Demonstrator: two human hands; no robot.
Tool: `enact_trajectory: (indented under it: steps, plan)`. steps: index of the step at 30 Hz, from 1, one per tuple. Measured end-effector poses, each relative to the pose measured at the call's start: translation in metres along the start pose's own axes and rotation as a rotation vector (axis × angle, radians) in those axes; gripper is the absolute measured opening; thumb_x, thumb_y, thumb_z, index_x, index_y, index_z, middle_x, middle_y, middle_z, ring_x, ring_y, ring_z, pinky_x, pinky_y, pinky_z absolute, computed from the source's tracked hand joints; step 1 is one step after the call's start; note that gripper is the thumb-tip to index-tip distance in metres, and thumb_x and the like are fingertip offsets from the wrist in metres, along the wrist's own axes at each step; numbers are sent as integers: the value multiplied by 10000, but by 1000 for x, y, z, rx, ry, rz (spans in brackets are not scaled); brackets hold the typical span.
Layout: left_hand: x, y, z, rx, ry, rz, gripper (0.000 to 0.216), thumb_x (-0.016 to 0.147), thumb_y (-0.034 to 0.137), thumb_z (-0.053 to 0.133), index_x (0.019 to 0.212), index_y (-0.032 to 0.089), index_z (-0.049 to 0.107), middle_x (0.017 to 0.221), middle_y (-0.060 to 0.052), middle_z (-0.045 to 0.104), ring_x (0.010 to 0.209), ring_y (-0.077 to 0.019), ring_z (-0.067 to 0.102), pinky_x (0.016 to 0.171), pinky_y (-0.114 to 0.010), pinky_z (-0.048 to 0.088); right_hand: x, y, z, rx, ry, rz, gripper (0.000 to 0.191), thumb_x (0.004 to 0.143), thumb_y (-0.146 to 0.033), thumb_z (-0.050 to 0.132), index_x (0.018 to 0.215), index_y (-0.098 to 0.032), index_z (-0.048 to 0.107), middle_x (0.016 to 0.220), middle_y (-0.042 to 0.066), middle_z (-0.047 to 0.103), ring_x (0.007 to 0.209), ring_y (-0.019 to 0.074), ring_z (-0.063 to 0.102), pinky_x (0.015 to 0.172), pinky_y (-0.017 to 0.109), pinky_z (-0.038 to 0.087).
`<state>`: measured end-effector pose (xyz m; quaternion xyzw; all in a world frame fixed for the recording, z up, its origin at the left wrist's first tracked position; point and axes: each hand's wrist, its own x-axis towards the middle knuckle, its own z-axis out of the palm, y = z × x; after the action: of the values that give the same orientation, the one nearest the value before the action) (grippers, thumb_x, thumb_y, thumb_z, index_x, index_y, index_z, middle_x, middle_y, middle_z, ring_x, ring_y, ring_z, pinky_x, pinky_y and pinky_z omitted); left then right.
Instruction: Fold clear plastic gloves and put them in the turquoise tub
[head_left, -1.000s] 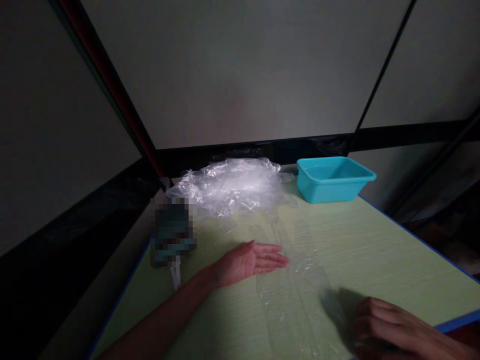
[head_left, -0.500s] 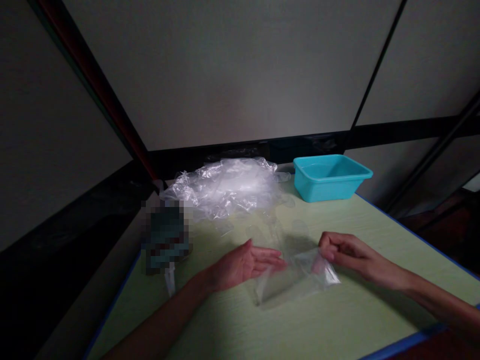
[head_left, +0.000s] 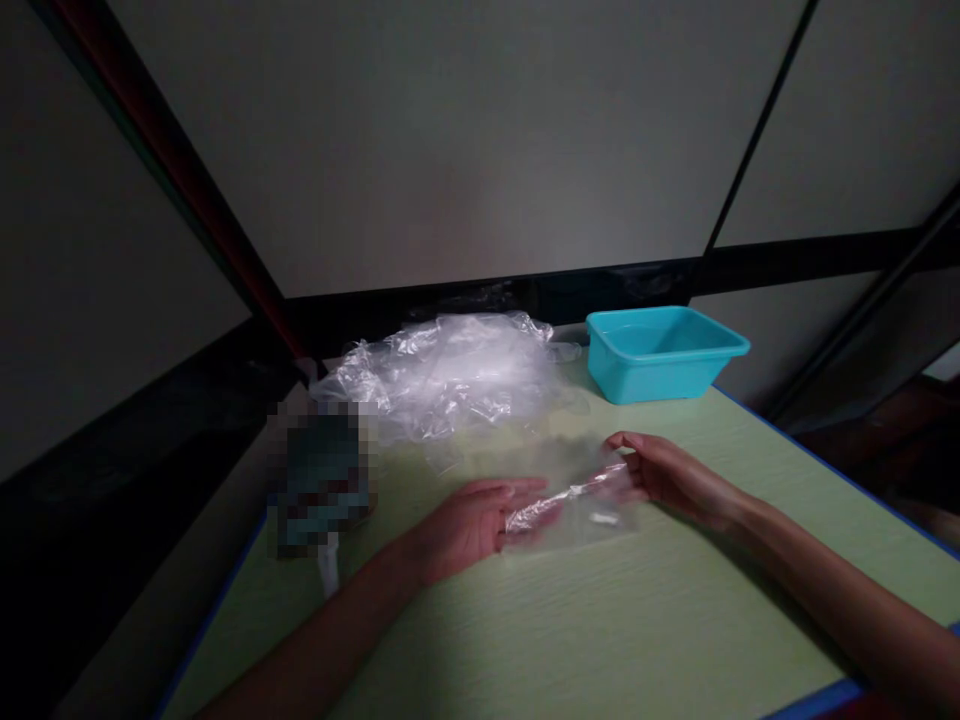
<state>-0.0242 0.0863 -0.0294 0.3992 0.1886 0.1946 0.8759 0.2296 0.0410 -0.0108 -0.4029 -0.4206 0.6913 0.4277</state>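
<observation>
Left grip (head_left: pixel 471 522): rested on the pale green surface (head_left: pixel 600 640), palm turned up and inward, fingers (head_left: pixel 517 487) stretched out and unclenched, clasping nothing. Fingertips touched the left end of the clear plastic piece. Forearm entered from the lower left.

Blurred object (head_left: pixel 319 478): stood at the surface's left edge, apart from this grip.

Heap of clear plastic (head_left: pixel 450 375): crumpled, at the far side of the surface, behind the left grip and apart from it.

Clear plastic piece (head_left: pixel 574 503): 1 thin, creased, see-through piece, stretched between the 2 grips near the middle of the surface, upper edge lifted.

Right grip (head_left: pixel 660 472): fingers pinched closed on the right end of the clear plastic piece. Forearm entered from the lower right.

Teal tub (head_left: pixel 664 350): at the far right corner, just right of the heap. Contents could not be told.
</observation>
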Motion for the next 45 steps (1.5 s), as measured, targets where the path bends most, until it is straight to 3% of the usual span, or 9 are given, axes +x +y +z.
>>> enact_trajectory:
  steps: [5, 9, 13, 18, 24, 30, 34, 40, 45]
  plan:
    - [1, 2, 1, -43, 61, -20, 312, 810, 204, 495, 1094, 91, 557, 1104, -156, 589, 1054, -287, 520, 914, -421, 324, -6, 1, -2, -12, -88, 73, 246, 790, -248, 587, 1013, -181, 507, 974, 47, 623, 883, 125, 599, 789, 256, 460]
    - [0, 3, 2, -45, 86, -45, 313, 815, 211, 485, 1098, 96, 551, 1118, -157, 581, 1045, -275, 528, 911, -411, 333, -6, 2, -1, 16, -186, 125, 400, 760, -187, 612, 1123, -182, 444, 1074, 65, 579, 925, 113, 581, 798, 211, 454]
    - [0, 4, 3, -25, 73, -65, 309, 829, 229, 476, 1104, 105, 543, 1108, -154, 590, 1020, -250, 547, 888, -385, 353, -5, 5, 0, 54, -307, 118, 476, 726, -148, 624, 1149, -177, 408, 1101, 80, 559, 987, 159, 553, 880, 308, 424]
    - [1, 4, 2, -19, 41, -68, 316, 832, 239, 469, 1114, 108, 528, 1124, -151, 582, 1027, -249, 541, 893, -381, 340, -5, 6, 3, 44, -329, 129, 473, 727, -160, 608, 1144, -200, 388, 1128, 78, 550, 991, 175, 552, 919, 395, 395]
    - [2, 8, 3, -34, 11, 4, 531, 818, 320, 461, 1283, 113, 312, 1211, -176, 506, 1141, -261, 446, 967, -401, 237, -7, 2, 3, -32, -223, 117, 496, 751, -188, 590, 1177, -195, 336, 1095, 86, 584, 938, 134, 583, 809, 244, 451]
    - [4, 8, 5, -53, 82, 231, 811, 781, 293, 516, 1351, 228, -58, 1305, -159, 406, 1144, -252, 449, 993, -431, 187, -5, 1, 8, -131, -77, -39, 730, 739, -184, 599, 1307, -208, 141, 986, 76, 635, 845, 131, 599, 752, 269, 451]
    - [3, 5, 7, 12, 208, 308, 928, 725, 265, 604, 1348, 293, -83, 1381, -158, 276, 1164, -261, 422, 983, -433, 217, -3, 1, 6, -203, 5, -127, 784, 724, -199, 616, 1328, -227, 116, 985, 80, 635, 791, 140, 604, 720, 305, 453]
    - [5, 0, 7, 274, 291, 403, 1037, 662, 191, 668, 1345, 330, -101, 1441, -112, 98, 1261, -262, 260, 983, -390, 254, -1, 1, 1, -225, 63, -178, 721, 696, -219, 646, 1274, -237, 216, 1085, 106, 596, 920, 182, 590, 813, 368, 436]
    - [6, -5, 8, 514, 321, 424, 944, 694, 125, 598, 1351, 351, -41, 1452, -53, 26, 1295, -261, 159, 979, -400, 276, 3, 2, -3, -296, 170, -217, 632, 674, -265, 661, 1200, -215, 314, 1151, 137, 549, 992, 224, 563, 864, 424, 428]
